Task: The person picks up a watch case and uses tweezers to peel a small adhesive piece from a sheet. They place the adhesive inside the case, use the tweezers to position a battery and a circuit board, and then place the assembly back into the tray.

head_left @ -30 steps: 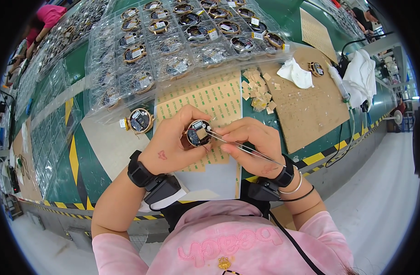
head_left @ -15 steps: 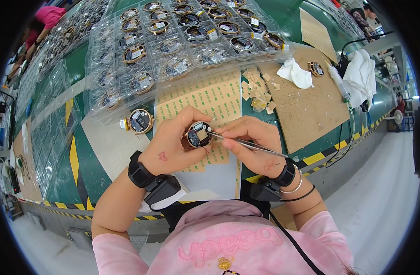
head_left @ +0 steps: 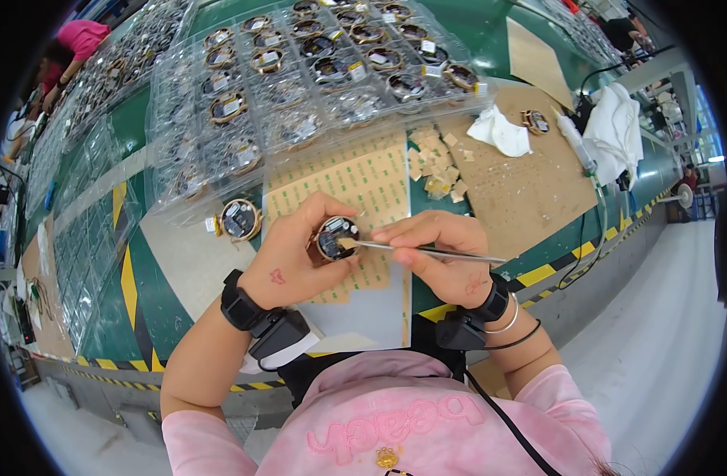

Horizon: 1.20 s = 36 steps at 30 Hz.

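left hand (head_left: 296,266) grasps a small round part (head_left: 336,238), fingers curled around its rim, held above the bench (head_left: 181,262) over the near end of a tan sheet (head_left: 363,186). part is a shallow disc, brownish metallic ring outside, dark flat board inside with tiny light bits; its open face points up toward the camera. right hand (head_left: 439,254) pinches thin metal tweezers (head_left: 427,250), grip closed on the shaft near the front. tweezers are slim, shiny, straight; long axis runs nearly level left to right, tip pointing left and touching the part's inner face, where it seems to carry a small tan bit; back end sticks out past the right wrist. both wrists wear black straps, the left with a boxy black and white unit.

tan sheet is flat, papery, with rows of small green marks. just left of it a second disc (head_left: 239,219) lies flat on the bench, same ringed shape. beyond them, clear plastic trays (head_left: 284,87), glossy and crinkly, hold many like discs in square pockets. right of the sheet a heap of small tan squares (head_left: 435,163) sits at the edge of a brown cardboard (head_left: 522,190), matte and scuffed. a crumpled white cloth (head_left: 498,131) lies on the cardboard. bench is green with yellow-black striping at the edge.
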{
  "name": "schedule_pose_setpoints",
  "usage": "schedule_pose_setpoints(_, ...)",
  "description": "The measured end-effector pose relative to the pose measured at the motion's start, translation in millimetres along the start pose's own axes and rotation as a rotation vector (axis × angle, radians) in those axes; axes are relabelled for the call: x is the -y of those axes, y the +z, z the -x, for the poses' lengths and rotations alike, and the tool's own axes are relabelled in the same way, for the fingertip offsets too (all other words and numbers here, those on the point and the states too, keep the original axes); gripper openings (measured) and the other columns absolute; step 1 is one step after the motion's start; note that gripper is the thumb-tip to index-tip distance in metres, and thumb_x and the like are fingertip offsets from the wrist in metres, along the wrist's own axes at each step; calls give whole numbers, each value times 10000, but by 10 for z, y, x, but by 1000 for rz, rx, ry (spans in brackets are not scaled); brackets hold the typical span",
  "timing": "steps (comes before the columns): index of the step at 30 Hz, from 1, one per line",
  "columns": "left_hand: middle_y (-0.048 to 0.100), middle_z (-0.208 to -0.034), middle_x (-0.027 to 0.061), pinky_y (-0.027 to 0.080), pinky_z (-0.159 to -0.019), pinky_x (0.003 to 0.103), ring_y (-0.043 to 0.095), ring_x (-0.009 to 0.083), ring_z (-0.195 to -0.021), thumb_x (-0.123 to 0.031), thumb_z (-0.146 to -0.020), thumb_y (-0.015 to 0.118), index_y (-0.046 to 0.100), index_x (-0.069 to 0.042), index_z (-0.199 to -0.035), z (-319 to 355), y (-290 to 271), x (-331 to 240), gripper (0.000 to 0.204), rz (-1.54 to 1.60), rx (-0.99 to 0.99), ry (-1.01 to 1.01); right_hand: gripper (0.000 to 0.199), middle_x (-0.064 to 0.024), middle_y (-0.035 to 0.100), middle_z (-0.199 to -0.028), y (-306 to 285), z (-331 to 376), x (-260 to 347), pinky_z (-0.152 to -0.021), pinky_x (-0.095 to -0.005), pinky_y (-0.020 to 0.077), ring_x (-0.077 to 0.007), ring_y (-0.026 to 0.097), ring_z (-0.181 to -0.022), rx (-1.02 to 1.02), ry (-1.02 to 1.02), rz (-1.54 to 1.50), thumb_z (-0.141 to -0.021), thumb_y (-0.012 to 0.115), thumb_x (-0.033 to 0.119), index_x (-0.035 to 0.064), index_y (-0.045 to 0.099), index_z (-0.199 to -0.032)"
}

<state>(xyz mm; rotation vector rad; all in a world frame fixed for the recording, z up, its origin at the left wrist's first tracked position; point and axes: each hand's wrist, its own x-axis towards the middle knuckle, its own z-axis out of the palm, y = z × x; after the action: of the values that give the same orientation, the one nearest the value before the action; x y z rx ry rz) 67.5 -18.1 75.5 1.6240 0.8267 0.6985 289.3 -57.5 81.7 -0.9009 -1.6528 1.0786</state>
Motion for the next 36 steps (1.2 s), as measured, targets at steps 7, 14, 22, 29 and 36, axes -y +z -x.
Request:
schedule_pose_setpoints(7, 593, -943, 20, 496, -671, 219, 577, 72, -873, -13, -744, 700, 513, -61, -1129, 55, 13, -81, 431, 93, -14, -21, 86, -102, 671, -912, -340, 104, 191, -734, -259, 513, -158, 646, -866, -330, 281, 60, -845, 652, 20, -12, 619, -917)
schedule_pose_setpoints(14, 562, -1001, 16, 480, -745, 222, 555, 67, -905, 27, -736, 690, 490, -50, -1154, 177, 15, -213, 470, 88, 8, -61, 120, -83, 647, -921, -468, 268, 175, -713, -232, 492, -125, 610, -787, -357, 244, 501, -878, 629, 74, -19, 597, -947)
schedule_pose_setpoints(22, 541, -1037, 5, 481, -755, 215, 543, 56, -926, 40, -736, 687, 467, -55, -1205, 330, -97, -277, 526, 136, 5, -76, 76, -88, 606, -998, -235, 174, 487, -777, -247, 473, -133, 597, -877, -395, -12, 289, -899, 549, 41, -12, 596, -927)
schedule_pose_setpoints(29, 538, -1088, 17, 500, -784, 220, 546, 68, -973, 28, -751, 696, 435, -61, -1253, 371, -177, -302, 573, 220, -39, -71, 127, -95, 603, -836, 79, -285, 550, -628, -247, 463, -160, 578, -702, -103, -93, 269, -796, 563, -49, 11, 603, -900)
schedule_pose_setpoints(36, 532, -1144, 28, 514, -826, 241, 554, 95, -1016, 39, -754, 690, 411, -51, -1281, 336, -254, -198, 603, 405, -74, -67, 175, -50, 554, -777, 439, -656, 423, -515, -223, 408, -118, 518, -574, 90, -182, 414, -781, 599, -30, 39, 632, -939)
